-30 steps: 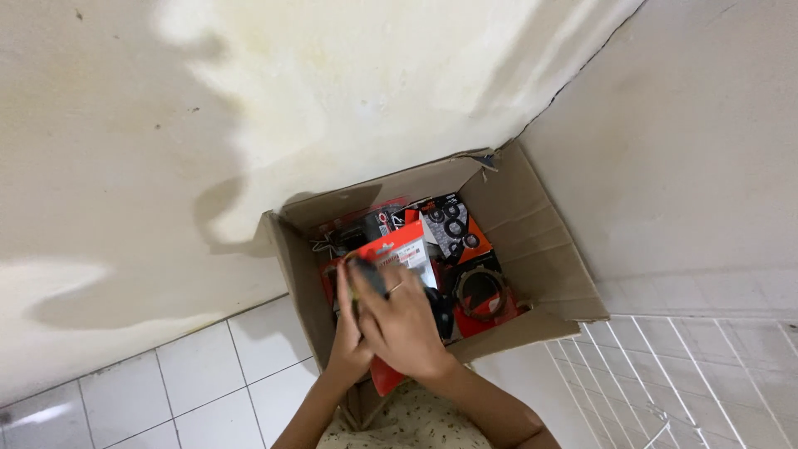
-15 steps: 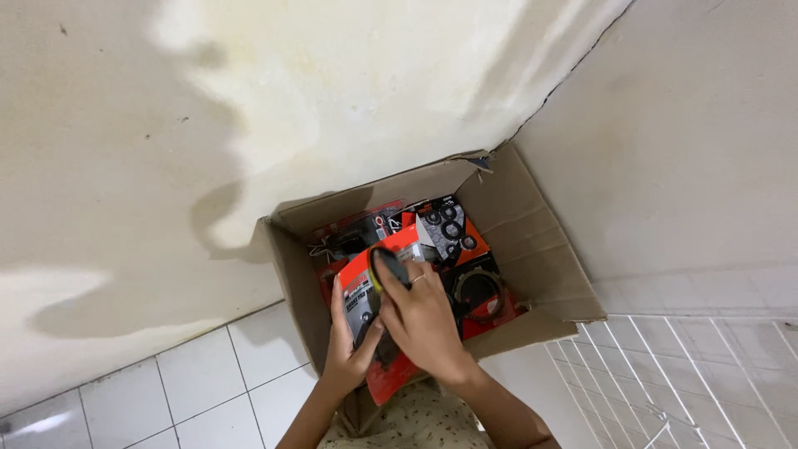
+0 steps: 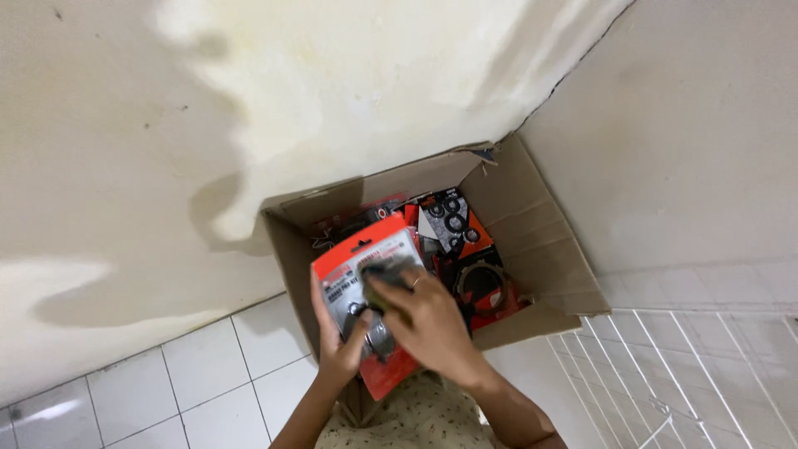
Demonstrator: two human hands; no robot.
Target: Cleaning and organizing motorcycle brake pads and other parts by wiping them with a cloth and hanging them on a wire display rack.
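My left hand [image 3: 339,342] grips the lower left edge of a flat red and white blister pack [image 3: 359,259] with dark round parts under clear plastic. My right hand [image 3: 424,320] lies over the pack's front, fingers curled on a dark part near its middle. I hold the pack tilted above the near left side of an open cardboard box [image 3: 544,249]. Inside the box lie several more red and black packs [image 3: 453,220] and a dark ring-shaped part [image 3: 480,283].
The box stands in a corner against stained cream walls [image 3: 374,83]. White floor tiles [image 3: 191,382] spread at the lower left. A white wire rack [image 3: 690,374] sits at the lower right.
Both hands have lifted the red pack a little higher and toward me, out of the box. My right hand has slid over the pack's front.
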